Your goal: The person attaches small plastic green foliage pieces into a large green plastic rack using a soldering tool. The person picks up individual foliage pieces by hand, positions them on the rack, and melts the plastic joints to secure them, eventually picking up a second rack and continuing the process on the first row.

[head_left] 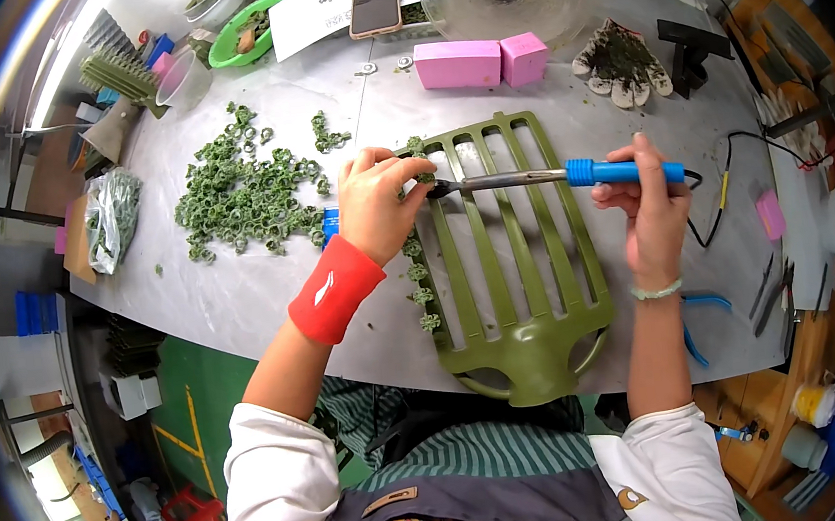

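Note:
My right hand (651,203) grips the blue handle of a soldering iron (520,178), whose long metal shaft points left. Its dark tip reaches the left edge of an olive-green slotted plastic fork head (536,344), which lies flat on the table. There my left hand (381,199), in a red wristband, pinches a small green rosette-like plant piece (424,176) beside the tip. Fingers hide part of that piece. Several similar pieces (422,295) line the fork head's left bar below and above my fingers. A blue object (331,227) shows partly behind my left wrist.
Loose green pieces (251,196) are heaped on the grey table at left, near a plastic bag (114,219). Pink blocks (459,64), a phone (374,9) and a stained glove (623,65) lie farther back. Blue-handled pliers (694,334) and a black cable (731,180) are at right.

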`<action>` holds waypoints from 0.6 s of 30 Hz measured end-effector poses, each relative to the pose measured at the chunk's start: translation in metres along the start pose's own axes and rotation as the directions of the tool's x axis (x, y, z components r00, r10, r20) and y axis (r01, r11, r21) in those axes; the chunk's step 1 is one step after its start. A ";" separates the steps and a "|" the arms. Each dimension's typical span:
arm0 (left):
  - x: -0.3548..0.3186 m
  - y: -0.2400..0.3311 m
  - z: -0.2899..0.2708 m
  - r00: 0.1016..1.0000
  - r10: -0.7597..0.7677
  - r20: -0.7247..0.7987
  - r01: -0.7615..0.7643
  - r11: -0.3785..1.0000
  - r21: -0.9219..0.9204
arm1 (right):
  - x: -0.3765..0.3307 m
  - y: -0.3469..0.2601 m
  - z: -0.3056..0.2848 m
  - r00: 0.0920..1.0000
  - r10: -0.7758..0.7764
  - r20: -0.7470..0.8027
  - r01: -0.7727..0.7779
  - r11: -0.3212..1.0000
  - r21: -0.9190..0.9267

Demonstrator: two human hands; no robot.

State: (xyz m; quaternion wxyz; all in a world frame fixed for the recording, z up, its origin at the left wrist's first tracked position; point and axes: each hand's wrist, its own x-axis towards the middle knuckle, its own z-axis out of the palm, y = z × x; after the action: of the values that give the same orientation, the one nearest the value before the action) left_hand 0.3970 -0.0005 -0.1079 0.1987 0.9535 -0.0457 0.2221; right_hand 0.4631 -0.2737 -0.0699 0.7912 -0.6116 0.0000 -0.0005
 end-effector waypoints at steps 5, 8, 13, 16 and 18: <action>0.000 0.002 -0.002 0.999 0.001 0.033 -0.001 1.000 0.005 | -0.002 -0.018 -0.016 0.996 -0.058 -0.062 0.056 0.998 -0.031; 0.006 -0.010 -0.013 0.998 0.064 0.028 -0.058 0.982 -0.182 | -0.004 -0.023 -0.017 0.998 -0.037 -0.049 0.036 0.999 -0.003; -0.010 -0.075 -0.049 0.992 -0.067 0.111 0.052 0.990 0.130 | -0.006 -0.026 -0.016 0.999 -0.019 -0.039 0.019 1.000 -0.011; -0.023 -0.095 -0.058 0.973 0.008 0.232 -0.063 0.971 0.230 | -0.006 -0.026 -0.014 0.999 -0.004 -0.034 0.004 1.000 0.006; -0.026 -0.099 -0.060 0.959 -0.062 0.275 0.008 0.981 0.194 | -0.006 -0.025 -0.015 0.999 -0.002 -0.053 0.002 1.000 -0.001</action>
State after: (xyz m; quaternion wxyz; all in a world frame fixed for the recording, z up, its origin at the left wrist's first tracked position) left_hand 0.3673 0.1145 -0.1057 0.1018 0.9906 -0.0348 0.0850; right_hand 0.4574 -0.2944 -0.0491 0.7908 -0.6115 0.0204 -0.0177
